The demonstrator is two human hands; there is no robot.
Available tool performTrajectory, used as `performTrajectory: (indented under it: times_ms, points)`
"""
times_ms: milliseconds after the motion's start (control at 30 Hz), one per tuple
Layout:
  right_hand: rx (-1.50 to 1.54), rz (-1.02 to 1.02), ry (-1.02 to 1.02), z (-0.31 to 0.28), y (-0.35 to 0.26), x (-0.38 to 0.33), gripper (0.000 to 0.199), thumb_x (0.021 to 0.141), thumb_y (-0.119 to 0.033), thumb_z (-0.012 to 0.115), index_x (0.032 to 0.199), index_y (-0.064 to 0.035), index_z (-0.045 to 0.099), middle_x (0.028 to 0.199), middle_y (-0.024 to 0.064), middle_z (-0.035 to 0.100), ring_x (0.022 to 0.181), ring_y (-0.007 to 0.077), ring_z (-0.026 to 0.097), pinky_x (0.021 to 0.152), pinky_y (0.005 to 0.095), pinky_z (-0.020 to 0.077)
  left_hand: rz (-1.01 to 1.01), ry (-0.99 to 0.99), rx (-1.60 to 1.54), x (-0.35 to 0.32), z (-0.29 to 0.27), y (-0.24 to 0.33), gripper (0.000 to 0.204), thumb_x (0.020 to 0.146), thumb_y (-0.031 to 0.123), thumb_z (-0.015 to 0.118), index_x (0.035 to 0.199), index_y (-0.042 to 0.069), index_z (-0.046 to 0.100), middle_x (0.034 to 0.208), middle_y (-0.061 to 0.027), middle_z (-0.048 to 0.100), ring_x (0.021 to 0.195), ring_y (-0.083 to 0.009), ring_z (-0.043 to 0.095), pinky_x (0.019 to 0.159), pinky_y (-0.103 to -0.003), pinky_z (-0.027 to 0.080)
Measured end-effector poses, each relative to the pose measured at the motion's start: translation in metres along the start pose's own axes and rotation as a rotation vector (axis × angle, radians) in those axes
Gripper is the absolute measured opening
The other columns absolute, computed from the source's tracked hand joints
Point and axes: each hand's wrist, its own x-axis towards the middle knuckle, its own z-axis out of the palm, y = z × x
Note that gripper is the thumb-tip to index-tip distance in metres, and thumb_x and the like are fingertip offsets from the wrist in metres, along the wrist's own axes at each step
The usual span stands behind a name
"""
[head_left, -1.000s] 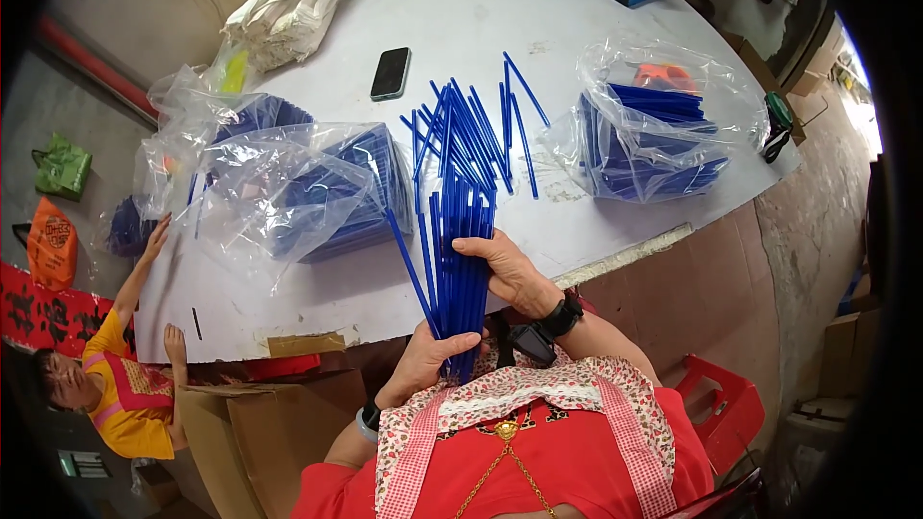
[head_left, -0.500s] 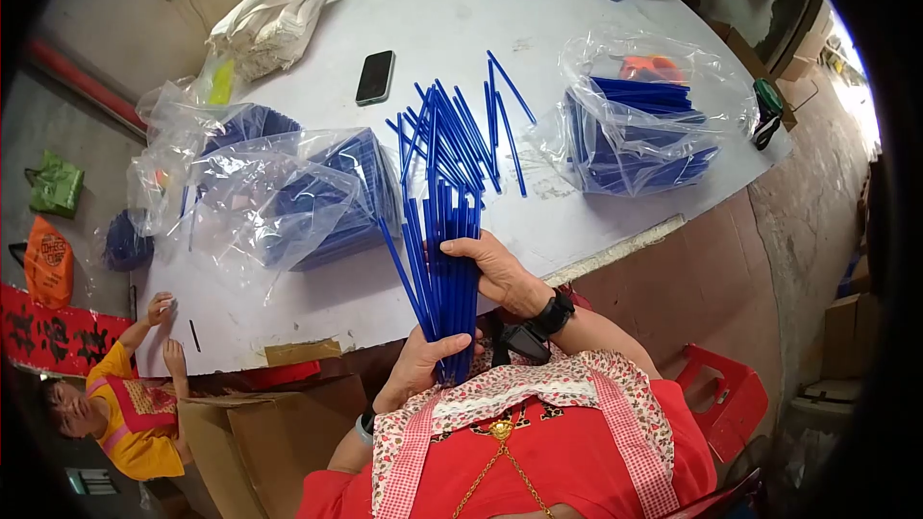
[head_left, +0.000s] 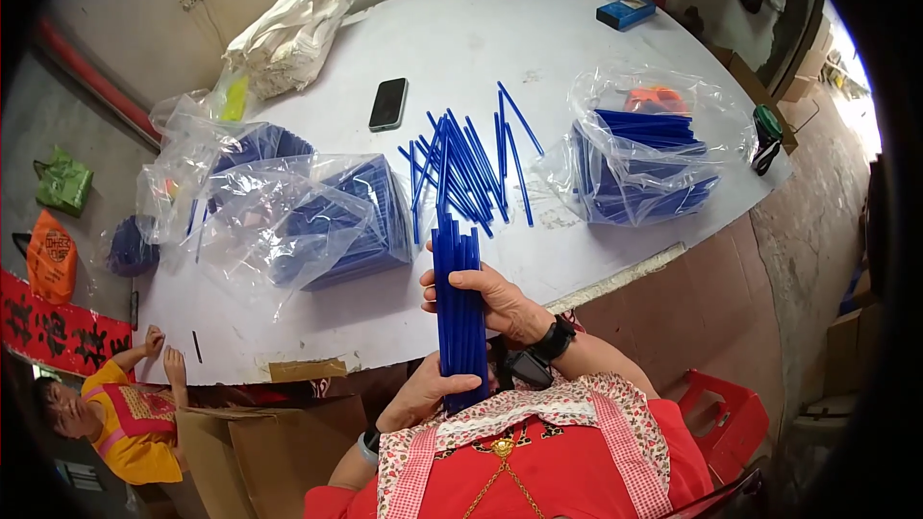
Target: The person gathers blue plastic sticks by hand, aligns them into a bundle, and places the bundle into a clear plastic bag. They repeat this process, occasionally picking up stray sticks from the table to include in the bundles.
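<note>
A bundle of thin blue plastic sticks (head_left: 459,327) stands nearly upright between my hands, at the table's near edge. My right hand (head_left: 490,298) is wrapped round its upper part, thumb across the front and fingertips showing on the far side. Lower down, my left hand (head_left: 431,392) grips the bottom end, thumb over the front. The sticks lie side by side, their top ends uneven. Just beyond the bundle, several loose blue sticks (head_left: 466,168) lie fanned across the white table (head_left: 461,48).
Clear plastic bags packed with blue sticks stand left (head_left: 336,221) and right (head_left: 644,173). A phone (head_left: 388,104) lies farther back. A white sack (head_left: 288,43) and a blue box (head_left: 625,12) sit along the far side. At left, a person (head_left: 135,413) rests hands on the table beside a cardboard box (head_left: 279,452).
The bundle has become straighter and tighter; a stick slanting out to the left is now in line with the rest. My right fingers have closed further round it. The view has shifted slightly.
</note>
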Motion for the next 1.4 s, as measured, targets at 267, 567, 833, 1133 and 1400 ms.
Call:
performTrajectory:
  times_ms: [267,567,833,1133,1400]
  points:
    - [-0.175,-0.12,0.008,0.002,-0.004,0.011,0.063,0.09,-0.035,0.058,0.142,-0.0076,0.033,0.129,0.0158,0.053,0.116,0.0269,0.055,0.098,0.0389,0.047,-0.043,-0.083,-0.079,0.017,-0.012,0.012,0.058,0.073,0.011,0.075,0.122,0.0,0.046,0.094,-0.0117,0.063,0.089,-0.0254,0.066,0.08,-0.039,0.054]
    - [-0.661,-0.013,-0.466,0.0,-0.055,0.025,0.064,0.098,-0.053,0.029,0.142,-0.0074,0.033,0.135,0.0162,0.05,0.123,0.0255,0.05,0.105,0.0376,0.0371,-0.086,-0.202,-0.141,0.008,-0.004,-0.003,0.059,0.073,0.008,0.074,0.123,0.0,0.045,0.092,-0.0113,0.062,0.087,-0.0257,0.066,0.081,-0.038,0.054]
    - [-0.426,-0.006,0.055,-0.008,-0.004,0.004,0.051,0.094,-0.038,0.054,0.131,-0.0037,0.047,0.12,0.0126,0.06,0.109,0.0211,0.059,0.101,0.0369,0.0419,0.024,-0.015,-0.011,0.004,-0.009,0.006,0.061,0.078,0.016,0.074,0.128,0.0,0.042,0.101,-0.0146,0.063,0.096,-0.0259,0.064,0.085,-0.038,0.053]
    - [-0.271,0.058,0.034,-0.009,-0.006,-0.008,0.046,0.084,-0.013,0.066,0.125,0.0005,0.05,0.111,0.012,0.063,0.099,0.0184,0.063,0.091,0.0351,0.0506,0.052,-0.03,-0.175,0.0,0.006,0.017,0.063,0.083,0.018,0.068,0.135,-0.001,0.037,0.125,-0.0223,0.054,0.114,-0.0331,0.057,0.092,-0.048,0.051]
    - [-0.176,0.048,0.031,-0.01,-0.007,-0.012,0.046,0.082,-0.01,0.065,0.125,0.0,0.051,0.113,0.0122,0.063,0.101,0.0204,0.063,0.09,0.0371,0.0522,0.038,-0.011,-0.185,0.001,0.005,0.016,0.058,0.085,0.016,0.065,0.134,-0.002,0.04,0.124,-0.0229,0.055,0.113,-0.034,0.058,0.092,-0.047,0.052]
